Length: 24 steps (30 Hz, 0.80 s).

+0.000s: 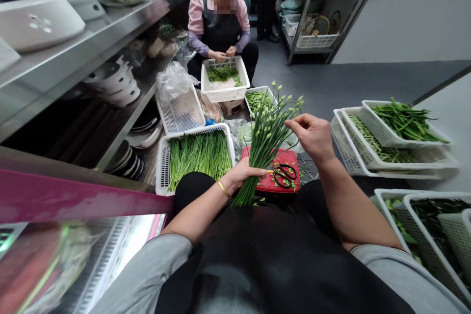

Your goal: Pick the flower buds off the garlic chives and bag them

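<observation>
My left hand [245, 175] is wrapped round a bunch of flowering chives [263, 140], held upright with the budded tips leaning up and to the right. At the right edge of those tips my right hand [312, 132] is closed in a pinch, thumb against forefinger, touching or very near a bud stem; what it pinches is too small to make out. Below the bunch, a pair of black-handled scissors [285, 176] lies on a red board or lid [268, 185] strewn with cut bits. Left of it, a white basket [228, 144] holds trimmed green stems [196, 154].
Steel shelving [121, 14] with white dishes runs along the left. A co-worker [222, 14] sits ahead behind a white basket [224, 94] of greens. Stacked baskets [353, 152] of green beans stand at right, with more vegetable baskets [406, 201] nearer me.
</observation>
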Each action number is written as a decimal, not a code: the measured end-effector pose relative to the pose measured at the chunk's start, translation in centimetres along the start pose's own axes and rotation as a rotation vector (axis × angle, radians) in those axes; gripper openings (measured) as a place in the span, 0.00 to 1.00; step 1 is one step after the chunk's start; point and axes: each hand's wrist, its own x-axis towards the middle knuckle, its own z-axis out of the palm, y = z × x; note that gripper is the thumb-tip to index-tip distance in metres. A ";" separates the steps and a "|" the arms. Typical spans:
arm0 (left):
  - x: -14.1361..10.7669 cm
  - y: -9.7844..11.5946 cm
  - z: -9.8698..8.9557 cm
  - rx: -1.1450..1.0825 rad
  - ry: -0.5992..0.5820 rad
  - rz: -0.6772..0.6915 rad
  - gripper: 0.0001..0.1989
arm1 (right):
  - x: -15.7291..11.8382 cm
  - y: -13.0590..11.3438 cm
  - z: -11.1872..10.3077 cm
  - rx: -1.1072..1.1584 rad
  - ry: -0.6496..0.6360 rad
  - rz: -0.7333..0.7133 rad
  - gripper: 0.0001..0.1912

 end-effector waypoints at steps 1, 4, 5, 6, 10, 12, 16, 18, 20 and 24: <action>0.1 -0.1 0.0 0.008 0.002 0.005 0.22 | 0.2 -0.1 -0.4 -0.028 0.037 -0.025 0.16; 0.4 -0.5 -0.1 0.039 0.007 0.028 0.22 | -0.3 -1.1 -0.9 -0.033 0.142 -0.077 0.17; 0.5 -0.7 -0.2 0.048 0.010 0.036 0.22 | -0.7 -1.5 -0.8 -0.018 0.134 -0.081 0.18; 0.6 -0.8 -0.1 0.055 0.013 0.043 0.23 | -1.2 -1.9 -0.5 -0.010 0.086 -0.079 0.20; 0.6 -1.1 0.0 0.073 0.027 0.059 0.23 | -2.3 -2.5 1.4 -0.046 -0.189 -0.010 0.18; 0.5 -1.0 0.1 0.073 0.034 0.049 0.23 | -2.4 -2.3 2.4 -0.012 -0.222 0.020 0.16; 0.4 -1.1 -0.2 0.037 0.053 0.036 0.24 | -2.8 -2.0 3.1 0.253 -0.266 0.099 0.19; 0.3 -1.1 -0.4 0.015 0.043 0.036 0.25 | -3.0 -1.9 2.9 0.399 -0.328 0.181 0.23; 0.2 -1.0 -0.5 0.001 0.044 0.031 0.25 | -3.0 -1.8 2.5 0.494 -0.428 0.235 0.26; -0.2 -0.7 -0.2 -0.046 0.037 0.019 0.25 | -2.6 -1.7 1.4 0.527 -0.547 0.246 0.29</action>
